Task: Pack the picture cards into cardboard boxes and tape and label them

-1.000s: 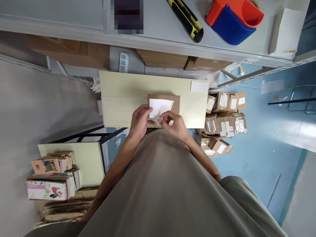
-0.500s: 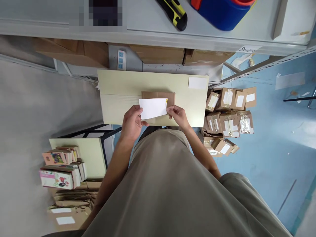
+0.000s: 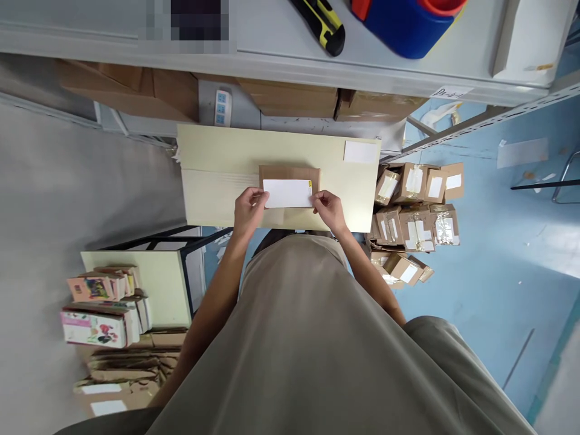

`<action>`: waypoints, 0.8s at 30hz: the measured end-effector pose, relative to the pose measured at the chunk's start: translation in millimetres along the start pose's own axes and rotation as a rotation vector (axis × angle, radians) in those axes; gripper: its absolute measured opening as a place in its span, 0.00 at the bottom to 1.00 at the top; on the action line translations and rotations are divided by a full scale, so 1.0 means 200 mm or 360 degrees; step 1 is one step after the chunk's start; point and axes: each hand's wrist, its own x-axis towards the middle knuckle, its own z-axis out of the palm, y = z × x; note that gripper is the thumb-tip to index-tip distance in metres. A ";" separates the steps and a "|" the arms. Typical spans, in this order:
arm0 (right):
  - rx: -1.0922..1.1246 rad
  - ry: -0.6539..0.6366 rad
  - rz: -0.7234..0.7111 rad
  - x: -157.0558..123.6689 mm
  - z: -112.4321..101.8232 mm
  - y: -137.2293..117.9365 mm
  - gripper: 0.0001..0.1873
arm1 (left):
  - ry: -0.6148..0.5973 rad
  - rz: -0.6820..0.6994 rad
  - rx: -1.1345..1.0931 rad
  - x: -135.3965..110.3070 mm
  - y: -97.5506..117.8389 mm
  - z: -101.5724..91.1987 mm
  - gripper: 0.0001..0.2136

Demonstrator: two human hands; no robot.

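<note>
A white label (image 3: 287, 194) with a small yellow mark at its right end is stretched between my two hands. My left hand (image 3: 250, 209) pinches its left edge, and my right hand (image 3: 328, 209) pinches the right edge. Directly beneath the label is a small brown cardboard box (image 3: 290, 172) on the pale yellow table (image 3: 217, 196). Whether the label touches the box top is hard to tell. A second white paper (image 3: 359, 151) lies flat at the table's far right corner.
A grey shelf (image 3: 272, 45) above the table's far side bears a utility knife (image 3: 324, 27) and a blue-and-red tape dispenser (image 3: 403, 27). Labelled cartons (image 3: 419, 232) are stacked at right. Books (image 3: 97, 326) and flattened cardboard (image 3: 131, 365) stand at lower left.
The label has tilted from facing me to lying flatter over the box. My left hand has shifted slightly up and right, its fingers now pinching the label's edge.
</note>
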 end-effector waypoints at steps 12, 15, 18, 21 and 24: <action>-0.0959 0.0209 0.0077 0.16 0.15 0.14 0.13 | 0.0004 0.0216 0.0484 0.30 -0.25 0.12 0.09; -0.1068 0.0216 0.0072 0.15 0.16 0.15 0.11 | -0.0010 0.0251 0.0524 0.31 -0.27 0.12 0.08; -0.1119 0.0218 0.0072 0.15 0.17 0.15 0.11 | -0.0021 0.0275 0.0535 0.31 -0.29 0.13 0.08; -0.1171 0.0218 0.0081 0.16 0.17 0.13 0.11 | -0.0007 0.0288 0.0529 0.31 -0.30 0.14 0.08; -0.1232 0.0221 0.0102 0.16 0.18 0.12 0.10 | -0.0006 0.0302 0.0528 0.32 -0.30 0.14 0.08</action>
